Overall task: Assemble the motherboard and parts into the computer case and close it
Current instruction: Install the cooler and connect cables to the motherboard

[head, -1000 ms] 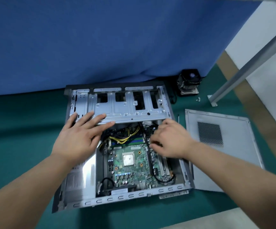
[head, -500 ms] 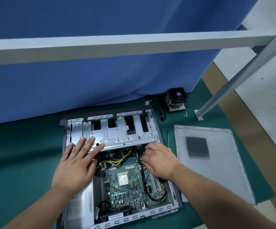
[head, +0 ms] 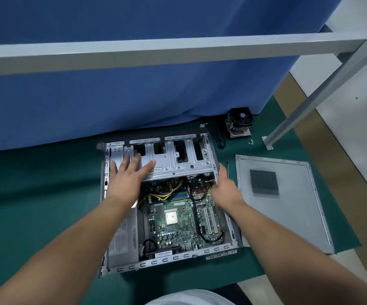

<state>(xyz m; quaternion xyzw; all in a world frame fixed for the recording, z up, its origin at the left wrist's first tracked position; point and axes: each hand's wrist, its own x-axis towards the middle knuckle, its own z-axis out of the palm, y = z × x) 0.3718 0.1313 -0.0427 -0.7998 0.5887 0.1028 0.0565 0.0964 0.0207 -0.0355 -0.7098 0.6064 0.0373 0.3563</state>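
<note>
In the last second the right hand (head: 223,187) left the motherboard (head: 178,219), which lay inside the computer case (head: 229,235), and gripped the edge of the drive cage (head: 178,162), where the open left hand (head: 126,179) pressed flat, probably to seat it.

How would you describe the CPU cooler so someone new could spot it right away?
Start at the open computer case on the green mat. Look past its far right corner, toward the blue curtain. The CPU cooler stands there alone: a black fan atop silver fins, unlike the flat grey side panel nearby.
</note>
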